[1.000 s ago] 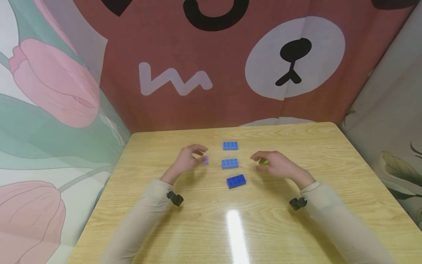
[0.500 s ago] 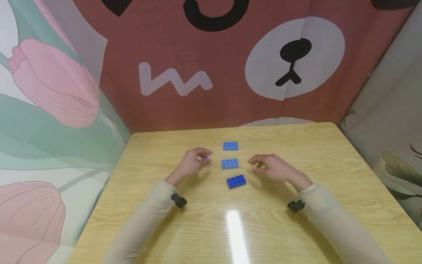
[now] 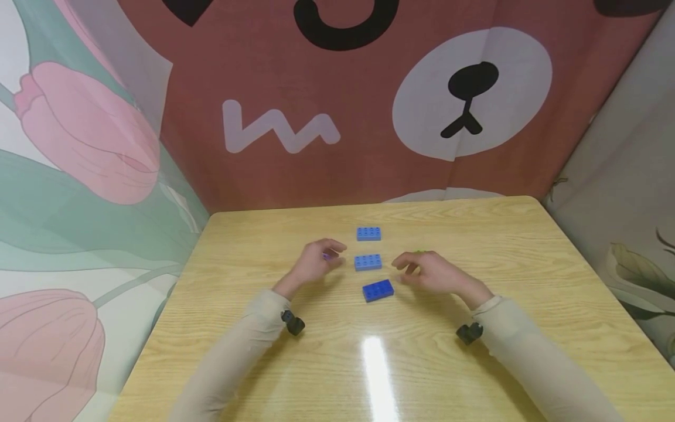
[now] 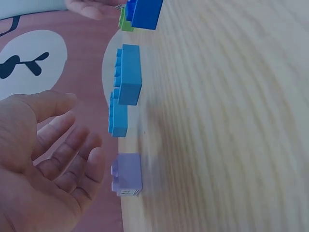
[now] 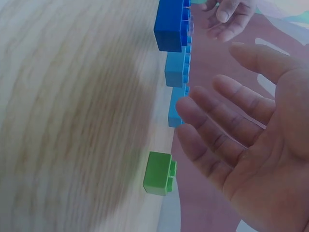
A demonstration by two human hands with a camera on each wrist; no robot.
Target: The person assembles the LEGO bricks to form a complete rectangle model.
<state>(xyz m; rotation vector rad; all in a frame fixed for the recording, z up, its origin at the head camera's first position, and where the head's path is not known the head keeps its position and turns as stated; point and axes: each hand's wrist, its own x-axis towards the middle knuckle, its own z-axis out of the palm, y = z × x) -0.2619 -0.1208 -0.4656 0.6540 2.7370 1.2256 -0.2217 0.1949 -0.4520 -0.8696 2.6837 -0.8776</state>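
Note:
My left hand (image 3: 315, 261) hovers just left of the middle light-blue toy brick (image 3: 368, 262), fingers loosely bent and holding nothing. A small lilac brick (image 4: 129, 174) stands on the table close by it, mostly hidden behind the fingers in the head view. On the other side, my right hand (image 3: 435, 272) is over the table with relaxed fingers and nothing in its grasp. Beyond it a small green brick (image 5: 158, 174) shows in the right wrist view. Another light-blue brick (image 3: 368, 234) lies farther back, and a dark-blue brick (image 3: 378, 290) sits nearest me, slightly turned.
The wood-grain table (image 3: 316, 363) reaches back to a red curtain (image 3: 295, 176) printed with a bear's face. Patterned curtains hang at both sides. Black wrist cameras sit on both sleeves.
Both hands have moved inward toward the row of blue bricks. They pass over the lilac and green bricks, which stay on the table. The blue bricks have not moved.

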